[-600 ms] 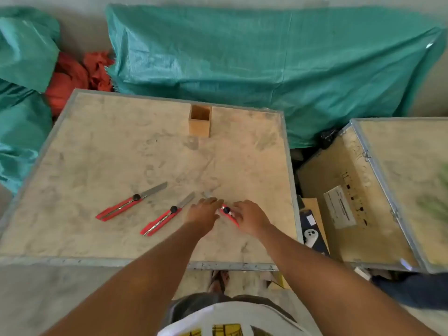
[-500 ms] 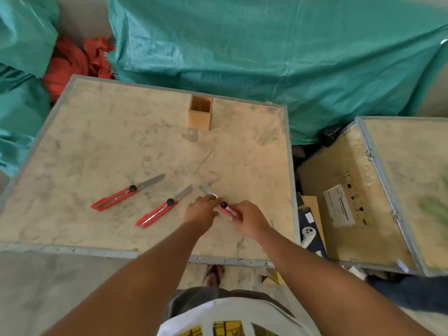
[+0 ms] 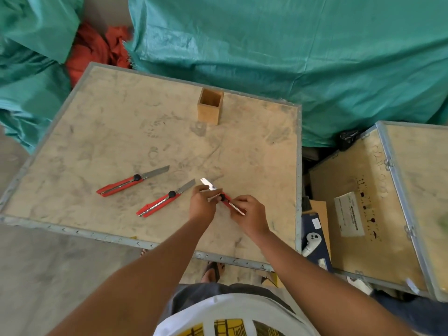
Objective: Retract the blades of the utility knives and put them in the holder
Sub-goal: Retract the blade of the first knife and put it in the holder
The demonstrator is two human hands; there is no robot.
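Observation:
Both hands hold one red utility knife (image 3: 226,201) just above the wooden board (image 3: 101,146). My right hand (image 3: 249,215) grips its handle end. My left hand (image 3: 202,202) pinches it near the black slider knob, and the shiny blade sticks out up-left past my fingers. Two more red utility knives lie on the board with blades out: one (image 3: 132,181) at the left, one (image 3: 164,198) just left of my left hand. The square wooden holder (image 3: 209,110) stands upright near the board's far edge with nothing visible inside.
Green tarpaulin (image 3: 266,44) lies behind the board, with red cloth (image 3: 94,52) at the far left. A wooden crate (image 3: 378,207) stands to the right, and a white controller (image 3: 311,241) lies in the gap between. My sandalled foot (image 3: 213,270) shows under the board's near edge.
Both hands have lifted the right-hand knife off the board and hold it a little higher. The camera view has shifted. The other two knives have not moved.

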